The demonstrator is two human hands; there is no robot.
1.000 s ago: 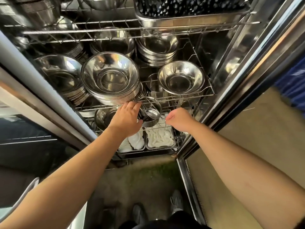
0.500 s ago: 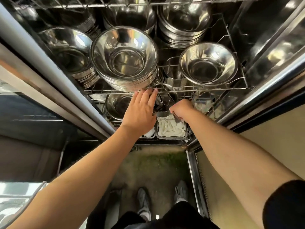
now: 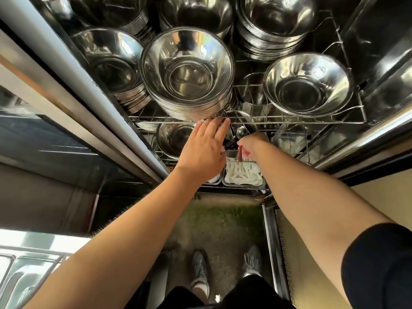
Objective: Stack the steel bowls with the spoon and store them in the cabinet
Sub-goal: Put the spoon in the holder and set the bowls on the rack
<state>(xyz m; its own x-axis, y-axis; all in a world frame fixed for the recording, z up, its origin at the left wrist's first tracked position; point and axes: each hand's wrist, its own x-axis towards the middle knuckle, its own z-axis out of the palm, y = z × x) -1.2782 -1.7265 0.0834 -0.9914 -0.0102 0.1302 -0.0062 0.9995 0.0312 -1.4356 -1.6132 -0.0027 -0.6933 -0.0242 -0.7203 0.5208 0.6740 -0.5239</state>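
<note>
The small steel bowls (image 3: pixel 231 152) sit between my two hands at the front of the cabinet's lower shelf, with a spoon (image 3: pixel 242 131) lying in them. My left hand (image 3: pixel 205 150) presses against their left side with straight fingers, whose tips touch the edge of the wire shelf (image 3: pixel 289 122) above; its thumb is hidden. My right hand (image 3: pixel 252 146) is closed on their right rim, by the spoon's handle. Most of the small bowls is hidden by my hands.
On the wire shelf above stand a tall stack of large steel bowls (image 3: pixel 187 74), another stack (image 3: pixel 109 63) to its left and a single bowl (image 3: pixel 307 85) to its right. A bowl (image 3: pixel 176 137) and a white-filled tray (image 3: pixel 243 175) lie lower down. The cabinet frame (image 3: pixel 89 90) runs along the left.
My view has dropped and come closer to the cabinet. Both hands have pushed the small bowls with the spoon further in under the wire shelf, and my left fingers have straightened against the shelf edge.
</note>
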